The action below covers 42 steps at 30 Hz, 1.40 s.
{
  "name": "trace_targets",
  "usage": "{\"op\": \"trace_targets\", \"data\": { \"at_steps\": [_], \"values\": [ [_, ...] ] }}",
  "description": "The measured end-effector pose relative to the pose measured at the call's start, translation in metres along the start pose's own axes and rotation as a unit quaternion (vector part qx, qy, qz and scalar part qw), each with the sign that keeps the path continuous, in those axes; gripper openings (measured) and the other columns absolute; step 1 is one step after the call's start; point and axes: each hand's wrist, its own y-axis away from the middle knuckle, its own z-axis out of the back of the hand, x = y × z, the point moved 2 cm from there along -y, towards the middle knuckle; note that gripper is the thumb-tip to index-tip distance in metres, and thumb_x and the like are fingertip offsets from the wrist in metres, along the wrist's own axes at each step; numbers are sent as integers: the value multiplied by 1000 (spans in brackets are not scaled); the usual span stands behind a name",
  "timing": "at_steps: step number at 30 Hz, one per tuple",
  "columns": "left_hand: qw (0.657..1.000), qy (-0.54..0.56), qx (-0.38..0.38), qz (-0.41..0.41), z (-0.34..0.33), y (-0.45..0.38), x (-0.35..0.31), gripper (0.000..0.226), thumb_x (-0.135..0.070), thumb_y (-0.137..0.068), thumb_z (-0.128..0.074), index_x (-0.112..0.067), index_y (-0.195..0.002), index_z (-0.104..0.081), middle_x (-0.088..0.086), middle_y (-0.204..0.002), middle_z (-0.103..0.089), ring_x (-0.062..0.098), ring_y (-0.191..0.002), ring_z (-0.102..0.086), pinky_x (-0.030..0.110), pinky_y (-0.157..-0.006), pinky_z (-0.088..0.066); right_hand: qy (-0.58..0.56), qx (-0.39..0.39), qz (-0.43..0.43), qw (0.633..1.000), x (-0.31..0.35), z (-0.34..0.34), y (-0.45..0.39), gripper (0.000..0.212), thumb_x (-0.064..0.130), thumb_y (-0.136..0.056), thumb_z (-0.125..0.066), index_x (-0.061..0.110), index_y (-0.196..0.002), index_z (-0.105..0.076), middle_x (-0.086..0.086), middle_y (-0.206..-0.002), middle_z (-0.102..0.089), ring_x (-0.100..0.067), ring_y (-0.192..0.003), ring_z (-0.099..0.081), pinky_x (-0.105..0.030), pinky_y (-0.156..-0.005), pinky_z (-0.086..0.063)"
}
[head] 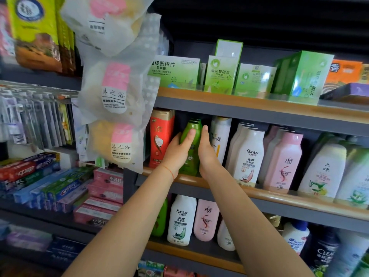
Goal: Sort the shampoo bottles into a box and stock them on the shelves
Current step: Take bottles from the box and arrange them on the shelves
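A green shampoo bottle stands upright on the middle shelf, between a red bottle and a white Pantene bottle. More green bottles stand in a row behind it. My left hand wraps its fingers round the green bottle's left side. My right hand lies flat against its right side with straight fingers. White Racien bottles and pink bottles fill the shelf to the right.
Green mosquito-repellent boxes line the top shelf. The lower shelf holds more shampoo bottles. Bagged bath sponges hang at the left, close to my left arm. Toothpaste boxes and toothbrushes fill the left rack.
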Motion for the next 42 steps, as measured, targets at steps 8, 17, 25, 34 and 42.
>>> {"op": "trace_targets", "data": {
  "at_steps": [8,17,25,34,42],
  "values": [
    [1000,6,-25,11,2,9,-7,57,-62,-99,-34,-33,-148,-41,-11,-127,-50,10,-113,-47,28,-89,-42,-28,22,10,999,24,-9,43,115,98,-52,-33,35,-148,-40,0,-145,-49,-23,-130,-50,-47,-111,-40],
    [998,22,-42,32,1,6,-15,59,-61,-100,-33,-31,-151,-37,-3,-154,-41,19,-139,-39,31,-103,-33,7,-2,13,1000,33,-8,59,82,79,-88,-29,29,-153,-33,-3,-150,-44,-25,-133,-45,-41,-111,-37],
    [991,96,-82,48,-2,8,-20,52,-55,-100,-44,-27,-144,-46,1,-143,-50,19,-132,-46,32,-102,-36,34,-3,60,998,33,-8,64,69,64,-99,-26,27,-158,-19,-1,-160,-29,-23,-145,-30,-38,-115,-26],
    [991,93,-71,62,-1,14,-24,56,-57,-98,-45,-27,-146,-44,3,-146,-48,17,-122,-48,33,-95,-39,33,-30,46,998,36,-6,58,64,62,-101,-21,31,-157,-22,-1,-161,-28,-23,-146,-27,-37,-115,-22],
    [996,62,-44,48,-1,17,-24,55,-62,-96,-46,-32,-143,-47,-4,-140,-51,16,-123,-48,34,-99,-40,25,-27,40,999,33,-11,57,69,67,-99,-21,30,-157,-21,-3,-157,-35,-25,-142,-35,-38,-113,-28]
  ]
}}
